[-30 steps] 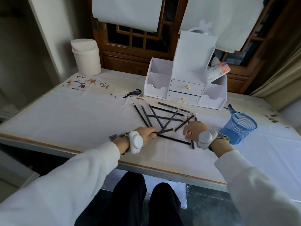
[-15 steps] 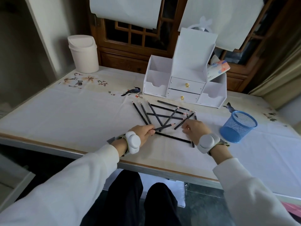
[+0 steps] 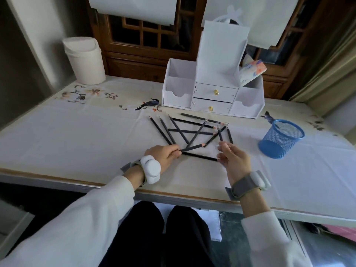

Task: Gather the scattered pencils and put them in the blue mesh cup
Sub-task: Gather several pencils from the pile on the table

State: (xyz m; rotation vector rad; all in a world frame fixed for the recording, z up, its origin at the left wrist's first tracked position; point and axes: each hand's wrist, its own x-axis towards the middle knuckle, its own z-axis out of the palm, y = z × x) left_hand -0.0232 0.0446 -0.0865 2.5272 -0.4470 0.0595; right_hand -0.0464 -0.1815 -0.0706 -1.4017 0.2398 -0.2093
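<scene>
Several dark pencils point(image 3: 192, 132) lie criss-crossed on the white tablecloth in front of the organizer. My left hand point(image 3: 163, 156) pinches the near ends of a few of them between thumb and fingers at the pile's front left. My right hand point(image 3: 234, 159) is at the pile's front right, palm turned left and fingers loosely spread. Its fingertips are at the right end of the nearest pencil point(image 3: 200, 156), and I see no grip. The blue mesh cup point(image 3: 281, 140) stands upright to the right of my right hand, apart from it.
A white desk organizer point(image 3: 212, 93) with two small drawers stands behind the pencils, with a tissue pack point(image 3: 252, 71) leaning in its right side. A white lidded bin point(image 3: 84, 60) stands at the back left. The table's front edge point(image 3: 77, 183) runs just under my wrists.
My right hand has turned from palm-down over the pencils to palm facing left and drawn back a little to the right. My left hand keeps its pinch on the pencil ends.
</scene>
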